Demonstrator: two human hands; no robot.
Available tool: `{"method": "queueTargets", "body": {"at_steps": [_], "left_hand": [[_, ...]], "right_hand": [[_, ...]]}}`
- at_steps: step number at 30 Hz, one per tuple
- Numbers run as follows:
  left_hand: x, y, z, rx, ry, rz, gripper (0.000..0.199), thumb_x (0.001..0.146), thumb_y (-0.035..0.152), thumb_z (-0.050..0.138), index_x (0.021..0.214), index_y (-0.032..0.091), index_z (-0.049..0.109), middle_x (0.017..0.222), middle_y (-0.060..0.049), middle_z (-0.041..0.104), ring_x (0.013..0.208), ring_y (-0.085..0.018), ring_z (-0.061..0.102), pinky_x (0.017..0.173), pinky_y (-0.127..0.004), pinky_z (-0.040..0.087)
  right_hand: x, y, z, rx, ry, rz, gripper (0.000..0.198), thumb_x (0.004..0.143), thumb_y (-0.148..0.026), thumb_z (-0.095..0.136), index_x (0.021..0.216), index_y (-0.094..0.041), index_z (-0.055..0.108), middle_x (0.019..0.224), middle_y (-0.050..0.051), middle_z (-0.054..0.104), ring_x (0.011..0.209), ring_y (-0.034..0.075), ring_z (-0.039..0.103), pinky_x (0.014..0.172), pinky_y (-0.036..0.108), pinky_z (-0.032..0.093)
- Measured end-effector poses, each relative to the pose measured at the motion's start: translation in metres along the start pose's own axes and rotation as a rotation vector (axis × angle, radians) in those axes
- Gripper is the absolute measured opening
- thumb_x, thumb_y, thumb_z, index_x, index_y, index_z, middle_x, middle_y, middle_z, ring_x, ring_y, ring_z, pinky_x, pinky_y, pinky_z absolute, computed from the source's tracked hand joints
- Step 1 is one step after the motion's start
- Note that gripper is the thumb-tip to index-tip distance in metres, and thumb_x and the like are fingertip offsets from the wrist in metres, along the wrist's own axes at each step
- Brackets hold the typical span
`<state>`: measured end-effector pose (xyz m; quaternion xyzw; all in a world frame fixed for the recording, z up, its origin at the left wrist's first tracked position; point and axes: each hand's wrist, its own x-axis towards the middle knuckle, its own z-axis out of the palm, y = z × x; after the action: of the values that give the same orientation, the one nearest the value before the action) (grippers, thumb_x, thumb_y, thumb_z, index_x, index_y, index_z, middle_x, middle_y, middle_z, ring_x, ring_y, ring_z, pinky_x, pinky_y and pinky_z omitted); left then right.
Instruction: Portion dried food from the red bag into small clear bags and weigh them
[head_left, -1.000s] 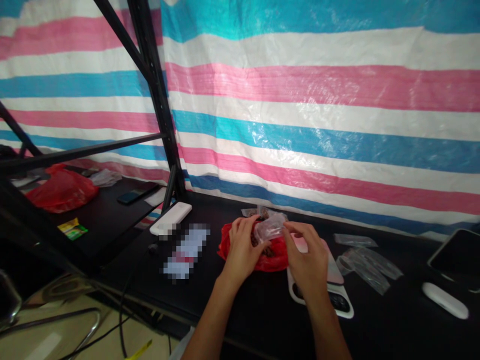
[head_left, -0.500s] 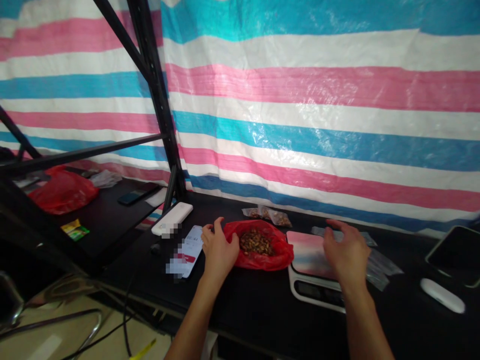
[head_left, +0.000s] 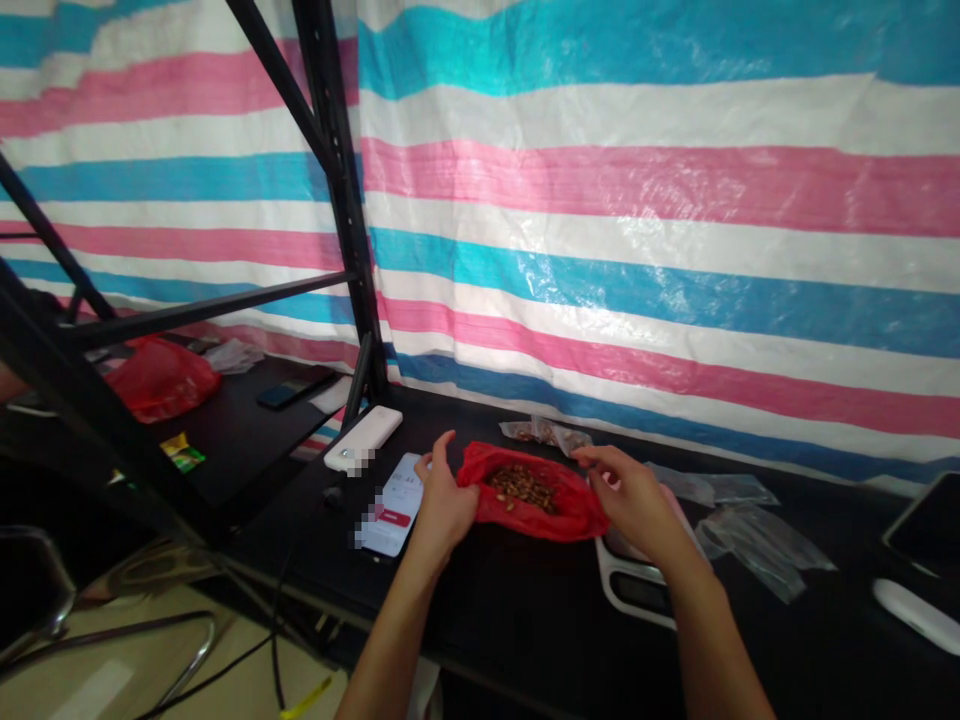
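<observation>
A red plastic bag (head_left: 499, 512) lies spread on the black table, its mouth open around a heap of small brown seed-like pieces (head_left: 525, 487). At the bag's left rim is my left hand (head_left: 448, 500), thumb against the plastic and index finger raised apart. My right hand (head_left: 626, 497) has its fingers curled at the bag's right edge, closed on the red plastic. Beneath that hand and forearm is a white kitchen scale (head_left: 616, 588), its plate mostly covered. Behind the bag lie small clear packets (head_left: 551, 433) with brown pieces inside.
Clear flat bags (head_left: 765, 540) lie right of the scale, near a white oblong case (head_left: 919, 615) and a dark-screened device (head_left: 926, 530). A lit phone (head_left: 397, 507) and a white power bank (head_left: 365, 438) are on the left. A black metal frame (head_left: 349, 210) rises behind them.
My right hand has moved left from over the scale's plate to the bag's right edge. My left hand stays by the left rim. The whole view has shifted slightly.
</observation>
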<state>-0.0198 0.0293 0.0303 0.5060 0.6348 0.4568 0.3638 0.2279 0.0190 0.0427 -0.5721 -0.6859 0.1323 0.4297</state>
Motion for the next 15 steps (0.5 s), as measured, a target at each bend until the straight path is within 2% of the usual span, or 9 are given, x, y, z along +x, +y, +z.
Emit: {"method": "queueTargets", "body": {"at_steps": [2,4,7,10,12,15], "left_hand": [[-0.001,-0.003,0.000,0.043,-0.002,0.105,0.078,0.070,0.005,0.065,0.144,0.023,0.045,0.148,-0.016,0.023,0.116,-0.025,0.060,0.109,-0.045,0.044],[-0.004,-0.004,0.002,0.096,-0.024,0.189,0.076,0.072,0.009,0.068,0.143,0.024,0.046,0.150,-0.015,0.019,0.126,-0.028,0.055,0.114,-0.046,0.040],[-0.010,0.000,0.008,0.183,0.043,0.298,0.066,0.078,0.018,0.068,0.141,0.023,0.050,0.144,-0.014,0.029,0.138,-0.033,0.042,0.118,-0.050,0.034],[-0.014,0.008,0.011,0.255,0.127,0.422,0.054,0.083,0.017,0.063,0.137,0.023,0.055,0.139,-0.014,0.038,0.136,-0.033,0.041,0.116,-0.053,0.035],[-0.017,0.015,0.010,0.300,0.090,0.494,0.045,0.084,0.016,0.061,0.128,0.024,0.061,0.132,-0.013,0.048,0.130,-0.033,0.045,0.112,-0.054,0.038],[-0.023,0.025,0.008,0.288,-0.105,0.623,0.031,0.088,0.014,0.057,0.115,0.026,0.066,0.119,-0.008,0.062,0.119,-0.028,0.053,0.105,-0.048,0.043]], "right_hand": [[0.009,0.007,-0.001,-0.085,0.113,-0.016,0.032,0.086,-0.027,0.047,0.099,-0.020,0.075,0.101,0.009,0.077,0.094,0.025,0.070,0.086,0.040,0.054],[0.019,0.014,0.001,-0.217,0.109,-0.017,0.032,0.089,-0.029,0.048,0.101,-0.021,0.077,0.107,0.011,0.076,0.102,0.028,0.069,0.094,0.045,0.050],[0.025,0.024,0.014,-0.439,-0.052,0.067,0.027,0.090,-0.036,0.057,0.099,-0.027,0.081,0.124,0.009,0.073,0.121,0.037,0.060,0.103,0.057,0.042],[0.023,0.032,0.029,-0.530,-0.151,0.137,0.024,0.090,-0.038,0.060,0.093,-0.029,0.082,0.132,0.005,0.070,0.134,0.043,0.049,0.107,0.065,0.034],[0.022,0.035,0.034,-0.525,-0.134,0.120,0.026,0.091,-0.039,0.060,0.095,-0.027,0.082,0.128,0.007,0.072,0.135,0.042,0.048,0.109,0.066,0.032],[0.021,0.036,0.028,-0.446,0.001,0.077,0.030,0.090,-0.041,0.059,0.103,-0.024,0.080,0.123,0.011,0.074,0.128,0.041,0.055,0.108,0.068,0.033]]}}
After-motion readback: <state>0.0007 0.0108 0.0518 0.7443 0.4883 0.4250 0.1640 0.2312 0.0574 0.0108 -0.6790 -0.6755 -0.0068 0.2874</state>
